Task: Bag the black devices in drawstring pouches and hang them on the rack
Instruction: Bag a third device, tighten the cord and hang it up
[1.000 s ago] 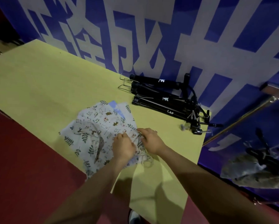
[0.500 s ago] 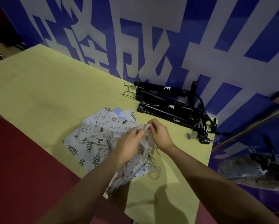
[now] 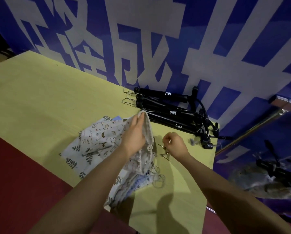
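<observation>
The left hand [image 3: 135,134] grips a printed drawstring pouch [image 3: 145,132] by its gathered mouth, lifted above a pile of pouches [image 3: 97,141] on the yellow table [image 3: 40,98]. The right hand [image 3: 174,144], fingers curled, pinches something small; what it is cannot be told. The black devices [image 3: 171,112] lie together just beyond the hands, against the blue banner [image 3: 158,39].

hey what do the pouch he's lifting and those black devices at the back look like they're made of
Pouch, gripped by the left hand: soft woven cloth, probably cotton; it drapes and creases, matte, with printed patterns and cord drawstrings. Black devices: rigid tubes, likely metal or hard plastic, with a dull satin sheen and white logos; which one cannot be told.
</observation>
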{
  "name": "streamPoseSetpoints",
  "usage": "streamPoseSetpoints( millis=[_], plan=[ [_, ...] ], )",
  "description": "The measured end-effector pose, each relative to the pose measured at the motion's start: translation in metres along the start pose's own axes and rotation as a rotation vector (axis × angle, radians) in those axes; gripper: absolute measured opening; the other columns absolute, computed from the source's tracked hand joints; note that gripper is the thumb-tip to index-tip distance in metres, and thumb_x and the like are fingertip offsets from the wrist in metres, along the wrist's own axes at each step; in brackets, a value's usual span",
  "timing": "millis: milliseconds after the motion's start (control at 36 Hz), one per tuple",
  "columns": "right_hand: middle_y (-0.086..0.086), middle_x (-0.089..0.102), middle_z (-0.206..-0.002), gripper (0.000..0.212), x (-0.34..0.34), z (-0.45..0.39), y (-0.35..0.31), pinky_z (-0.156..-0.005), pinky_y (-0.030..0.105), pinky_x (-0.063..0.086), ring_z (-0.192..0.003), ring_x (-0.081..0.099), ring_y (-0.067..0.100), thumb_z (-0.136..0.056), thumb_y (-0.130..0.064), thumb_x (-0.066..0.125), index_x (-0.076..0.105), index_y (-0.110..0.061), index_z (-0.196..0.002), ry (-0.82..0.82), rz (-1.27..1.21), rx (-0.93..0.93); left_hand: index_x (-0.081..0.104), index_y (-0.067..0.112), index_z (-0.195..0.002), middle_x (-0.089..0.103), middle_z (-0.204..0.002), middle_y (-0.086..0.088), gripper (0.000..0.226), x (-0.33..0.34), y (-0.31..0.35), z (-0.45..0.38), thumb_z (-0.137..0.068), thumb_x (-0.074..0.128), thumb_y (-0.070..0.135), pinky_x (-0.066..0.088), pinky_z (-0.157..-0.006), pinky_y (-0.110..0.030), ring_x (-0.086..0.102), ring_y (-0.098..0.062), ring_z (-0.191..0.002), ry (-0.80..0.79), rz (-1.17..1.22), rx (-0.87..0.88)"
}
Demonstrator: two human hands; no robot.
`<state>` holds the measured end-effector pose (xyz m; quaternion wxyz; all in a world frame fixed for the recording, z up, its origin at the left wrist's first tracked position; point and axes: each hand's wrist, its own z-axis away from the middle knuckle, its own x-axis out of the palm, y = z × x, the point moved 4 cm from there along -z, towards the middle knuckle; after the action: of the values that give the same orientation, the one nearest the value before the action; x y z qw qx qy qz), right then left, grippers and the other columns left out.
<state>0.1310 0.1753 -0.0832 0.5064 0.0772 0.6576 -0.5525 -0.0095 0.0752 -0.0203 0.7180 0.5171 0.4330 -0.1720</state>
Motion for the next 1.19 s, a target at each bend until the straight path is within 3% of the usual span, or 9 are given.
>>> streamPoseSetpoints(
  millis=[111,278,500,667,806,917,1028,1111,1194],
  plan=[
    [0.013,0.06,-0.102,0.016,0.012,0.012,0.022,-0.076,0.036,0.05,-0.095,0.058,0.03,-0.085,-0.01,0.051,0.066,-0.007,-0.088,-0.12,0.174,0.057,0.001,0.021,-0.152,0.002,-0.158,0.003,0.087,0.007,0.005,-0.004,-0.086,0.049,-0.008,0.054,-0.069,-0.033,0.047,-0.026,-0.122,-0.014,0.017,-0.009],
    [0.009,0.057,-0.109,0.017,0.025,0.017,0.04,-0.082,0.035,0.048,-0.103,0.054,0.027,-0.083,-0.024,0.065,0.063,-0.013,-0.097,-0.164,0.32,0.066,0.0,0.02,-0.152,0.003,-0.157,-0.003,0.091,0.026,0.0,0.0,-0.084,0.056,-0.001,0.05,-0.092,-0.042,0.028,-0.029,-0.137,-0.115,0.018,-0.042],
    [0.017,0.061,-0.101,0.022,0.027,0.016,0.039,-0.074,0.035,0.043,-0.094,0.056,0.034,-0.091,-0.016,0.043,0.062,-0.005,-0.092,-0.151,0.393,-0.039,0.001,0.03,-0.151,0.003,-0.159,0.004,0.091,0.037,-0.004,0.002,-0.084,0.051,-0.005,0.052,-0.083,-0.036,0.033,-0.026,-0.137,-0.168,-0.074,-0.063],
    [0.014,0.062,-0.097,0.015,0.008,0.016,0.036,-0.078,0.034,0.042,-0.094,0.055,0.032,-0.083,-0.015,0.053,0.065,-0.006,-0.086,-0.105,0.335,-0.059,0.003,0.032,-0.151,0.007,-0.159,0.002,0.09,0.036,-0.006,-0.001,-0.084,0.045,-0.01,0.051,-0.085,-0.039,0.031,-0.025,-0.139,-0.197,-0.146,-0.083],
    [0.008,0.06,-0.095,0.007,-0.01,0.01,0.016,-0.085,0.036,0.04,-0.097,0.052,0.027,-0.083,-0.017,0.06,0.062,-0.01,-0.084,0.014,0.158,-0.089,-0.002,0.033,-0.15,0.011,-0.157,-0.001,0.09,0.025,-0.008,-0.004,-0.085,0.042,-0.011,0.05,-0.073,-0.035,0.037,-0.025,-0.133,-0.198,-0.187,-0.081],
    [0.004,0.052,-0.113,0.006,-0.008,0.005,-0.012,-0.09,0.028,0.027,-0.113,0.044,0.023,-0.087,-0.019,0.061,0.062,-0.014,-0.088,-0.055,0.011,-0.159,-0.004,0.036,-0.149,0.01,-0.158,0.0,0.095,0.017,-0.011,-0.006,-0.082,0.041,-0.013,0.046,-0.06,-0.029,0.049,-0.026,-0.122,-0.208,-0.228,-0.083],
    [0.005,0.043,-0.13,0.005,0.003,0.003,-0.046,-0.092,0.026,0.018,-0.127,0.033,0.024,-0.089,-0.02,0.06,0.06,-0.022,-0.084,-0.191,-0.048,-0.21,-0.002,0.036,-0.149,0.01,-0.159,0.001,0.094,0.006,-0.011,-0.007,-0.083,0.042,-0.013,0.044,-0.064,-0.031,0.049,-0.03,-0.123,-0.205,-0.222,-0.062],
    [0.007,0.045,-0.125,0.012,0.01,0.003,-0.066,-0.09,0.026,0.018,-0.125,0.033,0.026,-0.089,-0.022,0.062,0.057,-0.029,-0.08,-0.222,-0.061,-0.24,0.001,0.035,-0.15,0.015,-0.157,-0.001,0.092,-0.004,-0.011,-0.008,-0.084,0.046,-0.012,0.047,-0.073,-0.031,0.049,-0.027,-0.122,-0.19,-0.178,-0.043],
    [0.009,0.046,-0.12,0.002,0.013,0.001,-0.078,-0.09,0.026,0.019,-0.122,0.033,0.026,-0.089,-0.029,0.062,0.063,-0.03,-0.088,-0.213,-0.064,-0.268,0.002,0.033,-0.15,0.02,-0.154,-0.003,0.089,-0.012,-0.013,-0.009,-0.086,0.049,-0.008,0.051,-0.077,-0.035,0.051,-0.027,-0.119,-0.197,-0.126,-0.04]
  ],
)
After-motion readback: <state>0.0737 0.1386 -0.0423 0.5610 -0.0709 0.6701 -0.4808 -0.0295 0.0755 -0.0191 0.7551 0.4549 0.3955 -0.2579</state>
